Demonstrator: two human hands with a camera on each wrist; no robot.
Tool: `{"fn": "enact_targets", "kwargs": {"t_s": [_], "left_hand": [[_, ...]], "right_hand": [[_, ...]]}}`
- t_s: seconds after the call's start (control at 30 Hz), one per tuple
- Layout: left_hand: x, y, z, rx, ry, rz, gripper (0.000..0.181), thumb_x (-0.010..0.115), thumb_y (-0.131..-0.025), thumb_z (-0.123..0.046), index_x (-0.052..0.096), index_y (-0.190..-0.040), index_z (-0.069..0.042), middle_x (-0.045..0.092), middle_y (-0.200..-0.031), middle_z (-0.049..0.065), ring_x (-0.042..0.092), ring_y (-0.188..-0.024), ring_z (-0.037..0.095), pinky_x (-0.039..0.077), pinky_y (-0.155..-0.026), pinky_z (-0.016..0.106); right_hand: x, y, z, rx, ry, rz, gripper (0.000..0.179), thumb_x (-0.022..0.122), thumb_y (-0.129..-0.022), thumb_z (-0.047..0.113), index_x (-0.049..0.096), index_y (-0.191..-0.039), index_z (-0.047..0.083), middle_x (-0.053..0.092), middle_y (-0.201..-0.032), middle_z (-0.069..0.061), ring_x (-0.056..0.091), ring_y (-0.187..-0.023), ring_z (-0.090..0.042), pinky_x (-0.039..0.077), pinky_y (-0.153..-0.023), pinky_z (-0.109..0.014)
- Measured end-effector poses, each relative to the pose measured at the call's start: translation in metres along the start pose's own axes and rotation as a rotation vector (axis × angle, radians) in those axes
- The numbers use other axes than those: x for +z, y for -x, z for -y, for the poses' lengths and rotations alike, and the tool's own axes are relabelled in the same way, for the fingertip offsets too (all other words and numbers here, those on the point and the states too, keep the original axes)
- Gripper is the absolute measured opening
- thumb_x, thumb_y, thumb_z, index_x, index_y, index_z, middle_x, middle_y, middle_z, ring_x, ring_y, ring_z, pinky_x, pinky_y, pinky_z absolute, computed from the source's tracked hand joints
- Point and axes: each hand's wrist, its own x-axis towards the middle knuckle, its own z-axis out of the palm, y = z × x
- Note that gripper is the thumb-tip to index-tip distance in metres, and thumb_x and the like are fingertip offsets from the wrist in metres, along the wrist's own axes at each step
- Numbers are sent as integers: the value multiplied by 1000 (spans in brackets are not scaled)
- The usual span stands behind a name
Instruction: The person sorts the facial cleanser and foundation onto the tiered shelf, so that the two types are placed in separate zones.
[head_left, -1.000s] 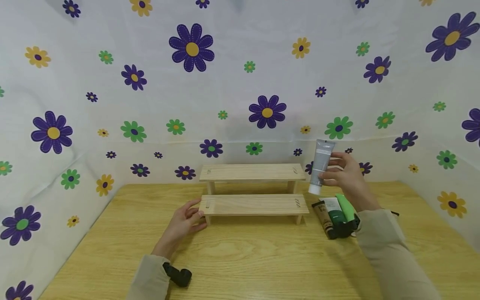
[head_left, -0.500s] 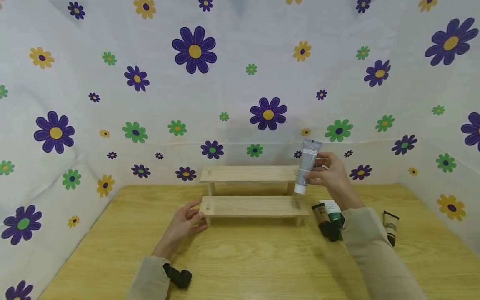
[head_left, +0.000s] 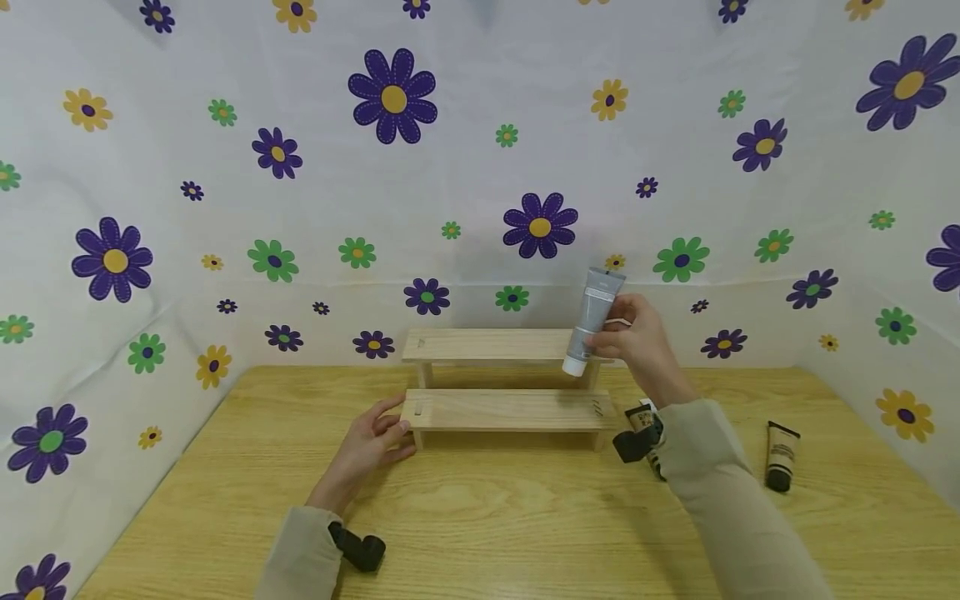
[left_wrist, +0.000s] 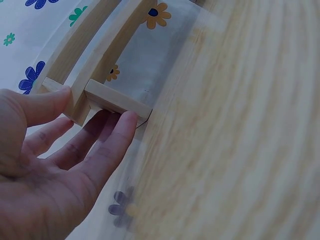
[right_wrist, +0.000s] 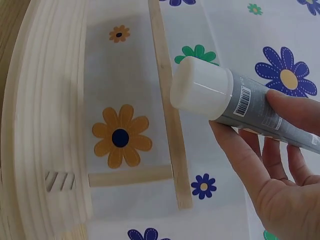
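Note:
A grey squeeze tube (head_left: 593, 310) with a white cap is pinched in my right hand (head_left: 641, 343). It hangs tilted, cap down, above the right part of the two-tier wooden shelf (head_left: 502, 410), apart from the boards. The right wrist view shows the thumb and fingers round the tube (right_wrist: 250, 102) and the cap pointing at the shelf. At the shelf's left end, my left hand (head_left: 369, 446) holds the lower tier; its thumb is on the board end and its fingers reach the short leg (left_wrist: 117, 97).
A brown tube (head_left: 641, 417) and part of a white one lie beside the shelf, mostly hidden by my right wrist and its black camera. Farther right a beige tube with a black cap (head_left: 782, 457) lies on the wooden table (head_left: 465, 525). Flowered cloth (head_left: 480, 183) hangs behind.
My right hand has carried the grey tube leftward, from beside the shelf to above its right part. The beige tube at the right has come into sight. My left hand stays put.

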Motion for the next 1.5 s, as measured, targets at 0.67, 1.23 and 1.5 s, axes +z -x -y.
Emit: {"fn": "enact_targets", "kwargs": {"t_s": [0.67,1.23,1.5], "left_hand": [[1,0,1,-6,-9,-7,51,46,-105,6,36,-155,-1,55,-132,31,62,-113,36,59,-90,44],[0,2,1,2,-29,-6,52,47,-105,6,36,-155,-1,55,-133,32,61,-117,41,58,-91,45],[2,2,-2,17,-15,6,52,46,-105,6,34,-156,1,53,-134,33,59,-118,42,59,-90,44]], "right_hand": [[49,-19,6,-10,-42,-20,57,68,-83,-18,38,-131,-9,46,-137,-26,50,-126,-39,49,-106,-50],[95,-29,3,-135,-35,0,46,69,-78,-21,46,-114,-4,56,-122,-24,55,-111,-38,50,-99,-48],[117,-34,6,-192,-46,-1,44,69,-77,-23,47,-110,-3,57,-110,-21,54,-103,-33,50,-97,-44]]}}
